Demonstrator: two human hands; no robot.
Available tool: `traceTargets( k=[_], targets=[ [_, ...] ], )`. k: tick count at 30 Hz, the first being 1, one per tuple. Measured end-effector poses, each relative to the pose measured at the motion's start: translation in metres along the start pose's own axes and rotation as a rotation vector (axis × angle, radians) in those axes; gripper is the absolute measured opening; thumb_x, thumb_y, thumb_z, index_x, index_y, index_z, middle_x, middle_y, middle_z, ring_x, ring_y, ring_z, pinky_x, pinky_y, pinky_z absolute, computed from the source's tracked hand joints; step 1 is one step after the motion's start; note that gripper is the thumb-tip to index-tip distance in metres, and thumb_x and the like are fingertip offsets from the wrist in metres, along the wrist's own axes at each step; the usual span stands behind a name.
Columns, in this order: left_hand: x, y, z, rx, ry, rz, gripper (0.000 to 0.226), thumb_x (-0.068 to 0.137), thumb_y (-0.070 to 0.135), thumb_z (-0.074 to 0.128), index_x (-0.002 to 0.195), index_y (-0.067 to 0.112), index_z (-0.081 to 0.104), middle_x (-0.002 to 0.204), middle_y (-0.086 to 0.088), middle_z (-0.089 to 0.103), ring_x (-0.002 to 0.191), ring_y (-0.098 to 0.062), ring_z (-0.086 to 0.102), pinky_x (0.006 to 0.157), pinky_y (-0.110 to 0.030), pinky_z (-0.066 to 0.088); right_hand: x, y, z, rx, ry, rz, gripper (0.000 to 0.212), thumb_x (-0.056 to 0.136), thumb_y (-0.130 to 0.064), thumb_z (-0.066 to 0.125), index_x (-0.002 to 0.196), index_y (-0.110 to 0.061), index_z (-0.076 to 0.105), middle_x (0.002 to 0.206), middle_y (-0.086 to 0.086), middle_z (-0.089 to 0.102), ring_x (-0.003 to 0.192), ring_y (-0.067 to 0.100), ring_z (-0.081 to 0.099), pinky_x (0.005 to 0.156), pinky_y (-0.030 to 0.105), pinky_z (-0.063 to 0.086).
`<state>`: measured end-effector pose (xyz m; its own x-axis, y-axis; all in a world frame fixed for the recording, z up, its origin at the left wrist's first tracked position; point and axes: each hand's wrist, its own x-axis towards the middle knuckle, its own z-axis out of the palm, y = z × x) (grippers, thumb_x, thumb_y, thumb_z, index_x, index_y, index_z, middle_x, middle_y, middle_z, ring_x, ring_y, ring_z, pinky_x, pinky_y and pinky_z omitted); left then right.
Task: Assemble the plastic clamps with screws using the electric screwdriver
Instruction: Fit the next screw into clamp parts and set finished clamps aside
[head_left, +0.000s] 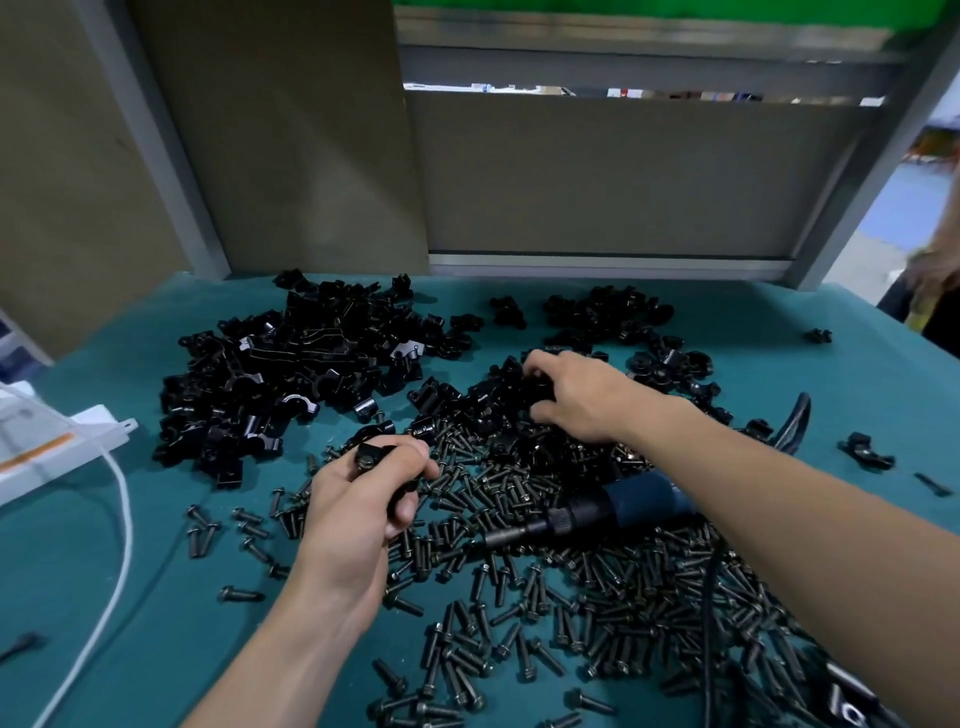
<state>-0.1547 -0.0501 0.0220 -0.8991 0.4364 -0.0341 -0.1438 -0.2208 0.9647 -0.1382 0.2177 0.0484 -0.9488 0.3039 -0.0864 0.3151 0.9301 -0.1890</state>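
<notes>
- One left hand (363, 499) is curled tight around one black clamp piece (371, 457), which has a screw head showing at its top, held just above the teal mat (104, 571).
- One right hand (576, 395) reaches into a middle heap of clamp parts (467, 400), fingers bent down onto a black piece; whether it truly grips that piece I cannot tell.
- One electric screwdriver (613, 506), blue-bodied with a black nose, lies on its side on the screws, under the right forearm, its bit pointing left toward the left hand.
- Dark screws (545, 597) lie loose across the mat's near half, far too many to count; a few strays sit apart left of the left hand.
- Three clusters of black clamps show: one large pile (291, 374) at far left, the middle heap, and one smaller group (608, 312) at far right. Roughly three singles lie off toward the right edge.
- One white cable (122, 545) curves down the mat's left side, from one white box (57, 447) at the left edge.
</notes>
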Motion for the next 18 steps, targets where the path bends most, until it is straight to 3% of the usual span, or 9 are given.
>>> traceTargets(
  k=[4, 8, 11, 13, 16, 18],
  targets=[
    [0.0, 0.001, -0.001, -0.001, -0.003, 0.005, 0.033, 0.096, 0.013, 0.065, 0.066, 0.025, 0.074, 0.079, -0.001, 0.069, 0.051, -0.008, 0.043, 0.045, -0.016, 0.032, -0.001, 0.033, -0.001, -0.115, -0.015, 0.064, 0.032, 0.106, -0.027, 0.057, 0.137, -0.019, 0.059, 0.133, 0.01, 0.059, 0.104, 0.029, 0.061, 0.077, 0.03, 0.045],
    [0.002, 0.001, -0.001, -0.006, 0.011, 0.002, 0.034, 0.096, 0.012, 0.065, 0.067, 0.025, 0.075, 0.078, -0.001, 0.07, 0.05, -0.008, 0.043, 0.043, -0.015, 0.031, -0.007, 0.07, -0.02, -0.027, -0.054, 0.269, 0.038, 0.104, -0.03, 0.061, 0.138, -0.017, 0.053, 0.122, 0.017, 0.065, 0.089, 0.027, 0.057, 0.078, 0.032, 0.044],
    [0.002, 0.0, -0.001, -0.018, 0.006, -0.007, 0.033, 0.095, 0.012, 0.066, 0.067, 0.025, 0.075, 0.078, -0.002, 0.069, 0.05, -0.008, 0.043, 0.043, -0.015, 0.032, -0.019, 0.1, -0.032, -0.186, -0.09, 0.364, 0.03, 0.105, -0.018, 0.053, 0.135, -0.012, 0.053, 0.106, 0.009, 0.06, 0.1, 0.034, 0.061, 0.086, 0.04, 0.051],
    [0.002, -0.001, 0.0, -0.021, -0.001, -0.012, 0.031, 0.094, 0.012, 0.067, 0.067, 0.025, 0.075, 0.078, -0.003, 0.069, 0.05, -0.009, 0.043, 0.043, -0.015, 0.031, -0.03, 0.114, -0.037, -0.289, -0.077, 0.405, 0.031, 0.101, -0.01, 0.049, 0.131, -0.01, 0.057, 0.117, 0.011, 0.063, 0.109, 0.038, 0.062, 0.093, 0.046, 0.054],
    [0.003, -0.002, 0.001, -0.01, -0.009, -0.013, 0.029, 0.093, 0.01, 0.068, 0.068, 0.024, 0.075, 0.079, -0.003, 0.069, 0.05, -0.009, 0.043, 0.044, -0.016, 0.031, -0.037, 0.118, -0.038, -0.263, 0.076, 0.458, 0.029, 0.096, -0.007, 0.051, 0.123, -0.006, 0.061, 0.122, 0.018, 0.064, 0.103, 0.043, 0.061, 0.086, 0.047, 0.055],
    [0.004, -0.003, 0.0, -0.004, -0.002, -0.014, 0.028, 0.092, 0.011, 0.069, 0.068, 0.024, 0.076, 0.078, -0.003, 0.069, 0.051, -0.008, 0.044, 0.045, -0.016, 0.033, -0.039, 0.098, -0.04, -0.1, 0.196, 0.455, 0.03, 0.101, -0.011, 0.051, 0.13, -0.008, 0.059, 0.121, 0.021, 0.067, 0.097, 0.041, 0.063, 0.076, 0.04, 0.054]
  ],
)
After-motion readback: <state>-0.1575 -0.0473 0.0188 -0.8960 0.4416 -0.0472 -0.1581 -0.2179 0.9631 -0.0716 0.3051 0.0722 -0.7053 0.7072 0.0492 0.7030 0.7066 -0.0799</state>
